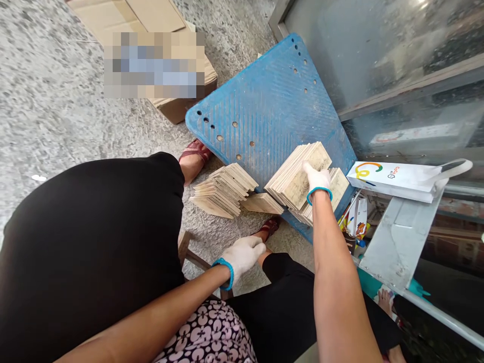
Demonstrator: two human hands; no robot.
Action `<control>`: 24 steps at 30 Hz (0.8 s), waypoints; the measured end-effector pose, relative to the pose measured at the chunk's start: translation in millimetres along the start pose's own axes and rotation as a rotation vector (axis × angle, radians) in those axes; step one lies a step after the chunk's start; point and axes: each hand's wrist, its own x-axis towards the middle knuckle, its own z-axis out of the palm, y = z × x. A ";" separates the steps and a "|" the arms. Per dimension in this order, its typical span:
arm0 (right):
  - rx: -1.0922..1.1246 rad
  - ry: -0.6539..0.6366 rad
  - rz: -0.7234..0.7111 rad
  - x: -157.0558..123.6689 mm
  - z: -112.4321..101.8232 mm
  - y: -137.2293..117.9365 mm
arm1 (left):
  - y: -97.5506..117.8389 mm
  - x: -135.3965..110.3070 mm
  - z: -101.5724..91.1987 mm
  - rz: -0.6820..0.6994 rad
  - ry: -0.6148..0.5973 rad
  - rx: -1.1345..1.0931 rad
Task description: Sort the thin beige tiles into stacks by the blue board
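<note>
My right hand (pixel 317 179), in a white glove with a blue cuff band, presses on a fanned stack of thin pale wooden slats (pixel 298 176) that leans on a blue perforated plastic board (pixel 264 101). A second fanned stack of slats (pixel 223 190) sits on the floor to the left, with a single loose slat (pixel 262 203) between the stacks. My left hand (pixel 242 257), gloved the same way, hangs curled above my knee and holds nothing. Its nearest slats lie well above it in the picture.
Speckled terrazzo floor (pixel 56 101) spreads left, with a cardboard box (pixel 177 111) at the top, partly blurred out. On the right are a white paper bag (pixel 389 180), a grey metal sheet (pixel 397 242) and a framed glass panel (pixel 378 65). My black-clothed lap fills the lower left.
</note>
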 end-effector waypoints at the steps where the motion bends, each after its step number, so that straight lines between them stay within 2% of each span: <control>1: 0.010 0.032 -0.002 -3.6 -3.9 -1.6 | 1.1 -0.3 -0.5 0.000 -0.004 0.004; 5: 0.072 0.237 0.002 -39.7 -16.0 3.5 | 4.7 -0.5 -2.8 0.022 -0.011 0.041; 8: 0.140 0.313 0.022 -84.7 -14.3 25.3 | 3.7 0.1 -2.9 0.029 -0.006 0.055; 12: 0.253 0.274 0.136 -143.8 5.0 65.8 | 2.0 -0.7 -1.8 0.026 0.021 0.054; 15: 0.324 0.196 0.174 -173.1 26.1 89.2 | 5.1 -3.4 -2.3 0.009 0.022 0.074; 19: 0.498 0.103 0.342 -184.3 50.9 105.9 | 11.8 -8.4 -4.7 -0.039 0.006 0.074; 24: 0.609 0.059 0.485 -169.8 65.7 116.3 | 16.9 -12.5 -7.7 -0.057 0.020 0.142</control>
